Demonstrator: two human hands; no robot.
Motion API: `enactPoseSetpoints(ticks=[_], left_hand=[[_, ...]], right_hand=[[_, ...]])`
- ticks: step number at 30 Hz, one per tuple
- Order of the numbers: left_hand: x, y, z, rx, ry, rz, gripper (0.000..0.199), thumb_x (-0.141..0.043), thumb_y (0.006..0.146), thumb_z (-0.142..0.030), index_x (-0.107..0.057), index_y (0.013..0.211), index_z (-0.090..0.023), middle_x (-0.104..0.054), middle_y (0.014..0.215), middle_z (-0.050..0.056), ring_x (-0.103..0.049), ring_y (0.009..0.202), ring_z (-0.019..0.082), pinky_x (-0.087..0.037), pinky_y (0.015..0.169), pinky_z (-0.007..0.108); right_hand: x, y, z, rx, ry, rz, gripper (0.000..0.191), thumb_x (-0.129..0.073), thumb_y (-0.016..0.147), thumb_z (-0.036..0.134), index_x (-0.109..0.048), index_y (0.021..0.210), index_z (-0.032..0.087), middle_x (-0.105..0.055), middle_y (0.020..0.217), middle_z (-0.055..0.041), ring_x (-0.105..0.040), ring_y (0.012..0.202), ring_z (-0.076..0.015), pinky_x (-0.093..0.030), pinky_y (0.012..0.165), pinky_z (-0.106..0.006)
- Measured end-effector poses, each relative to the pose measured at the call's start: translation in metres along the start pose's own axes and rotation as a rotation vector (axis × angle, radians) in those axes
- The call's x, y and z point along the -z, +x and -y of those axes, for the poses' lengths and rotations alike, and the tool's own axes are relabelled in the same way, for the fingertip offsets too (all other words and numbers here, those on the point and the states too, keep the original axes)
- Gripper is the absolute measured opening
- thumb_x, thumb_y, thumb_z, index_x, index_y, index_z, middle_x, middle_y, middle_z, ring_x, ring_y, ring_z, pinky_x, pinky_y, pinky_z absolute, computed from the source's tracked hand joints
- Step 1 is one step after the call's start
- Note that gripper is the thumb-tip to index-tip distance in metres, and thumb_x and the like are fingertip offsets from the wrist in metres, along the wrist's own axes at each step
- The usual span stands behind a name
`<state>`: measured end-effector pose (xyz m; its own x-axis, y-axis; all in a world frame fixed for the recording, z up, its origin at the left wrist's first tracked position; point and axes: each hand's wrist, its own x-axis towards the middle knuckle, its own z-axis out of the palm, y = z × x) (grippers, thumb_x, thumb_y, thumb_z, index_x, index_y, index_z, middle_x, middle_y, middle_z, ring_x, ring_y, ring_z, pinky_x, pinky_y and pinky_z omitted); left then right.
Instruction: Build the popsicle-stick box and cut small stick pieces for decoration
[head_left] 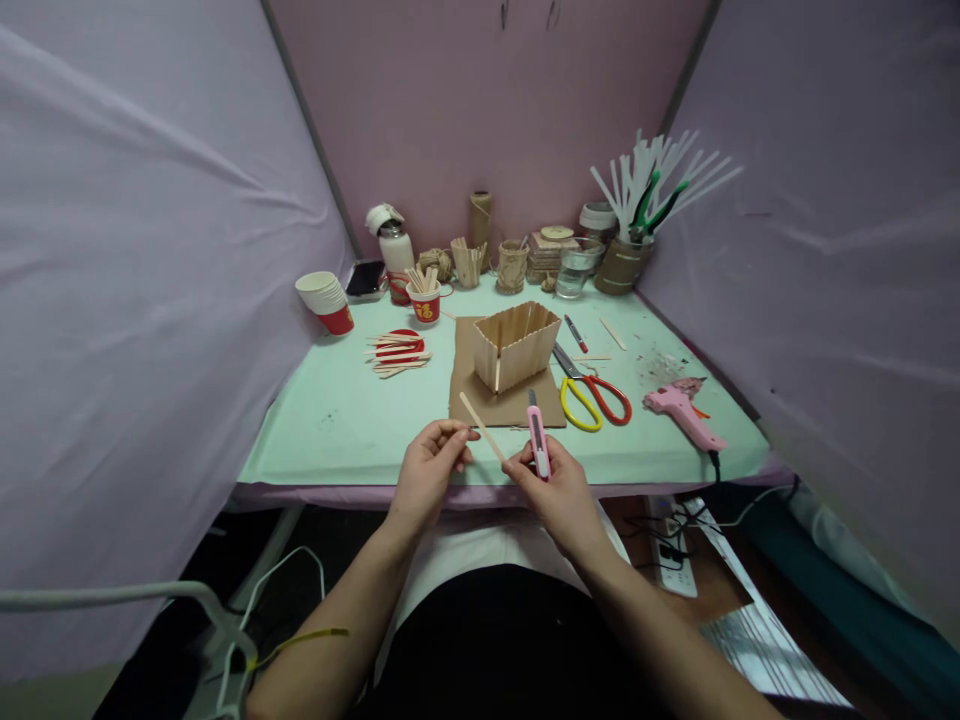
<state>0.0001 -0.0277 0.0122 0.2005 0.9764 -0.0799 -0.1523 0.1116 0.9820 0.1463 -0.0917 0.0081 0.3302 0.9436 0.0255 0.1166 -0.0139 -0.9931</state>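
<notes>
In my right hand (555, 485) are a pink utility knife (538, 440), blade end pointing away from me, and a thin wooden craft stick (482, 427) pinched at its near end. My left hand (439, 460) is closed beside the stick, thumb against fingers; whether something small is between them I cannot make out. Beyond both hands, an open box made of craft sticks (517, 350) stands on a piece of brown cardboard (469, 400). Scissors (589, 390) with yellow and red handles lie to the right of the cardboard.
A pink glue gun (686, 410) lies at the right, its cord running off the table edge. Craft sticks (399, 352) are piled at left, near stacked paper cups (325, 300). At the back stand a glass of water (576, 272) and a pot of glue sticks (624, 265).
</notes>
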Motion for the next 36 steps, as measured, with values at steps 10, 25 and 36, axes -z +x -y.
enactPoseSetpoints(ticks=[10, 25, 36], left_hand=[[0.003, 0.003, -0.004, -0.005, 0.017, 0.027, 0.026, -0.074, 0.071, -0.038, -0.065, 0.076, -0.014, -0.067, 0.069, 0.001, -0.062, 0.065, 0.011, -0.053, 0.067, 0.024], [0.007, 0.001, 0.006, -0.61, 0.801, -0.106, 0.016, -0.053, 0.09, -0.026, -0.067, 0.089, -0.02, -0.071, 0.084, 0.004, -0.065, 0.077, 0.016, -0.049, 0.075, 0.027], [0.005, -0.001, 0.006, -0.67, 0.885, -0.083, 0.015, -0.051, 0.091, -0.022, -0.066, 0.089, -0.019, -0.071, 0.083, 0.004, -0.064, 0.077, 0.015, -0.048, 0.074, 0.026]], right_hand=[[-0.003, -0.002, -0.004, 0.044, -0.147, 0.079, 0.02, -0.059, 0.082, 0.038, -0.052, 0.08, 0.02, -0.057, 0.07, 0.0027, -0.053, 0.063, -0.015, -0.042, 0.061, -0.026], [-0.004, -0.015, 0.012, 0.176, -0.828, 0.229, 0.046, -0.035, 0.097, 0.021, -0.037, 0.144, 0.022, -0.067, 0.121, -0.0109, -0.068, 0.1, -0.025, -0.05, 0.08, -0.033], [-0.006, -0.019, 0.021, 0.174, -1.022, 0.316, 0.049, -0.037, 0.097, 0.018, -0.033, 0.145, 0.02, -0.071, 0.109, -0.0117, -0.07, 0.09, -0.0229, -0.049, 0.072, -0.029]])
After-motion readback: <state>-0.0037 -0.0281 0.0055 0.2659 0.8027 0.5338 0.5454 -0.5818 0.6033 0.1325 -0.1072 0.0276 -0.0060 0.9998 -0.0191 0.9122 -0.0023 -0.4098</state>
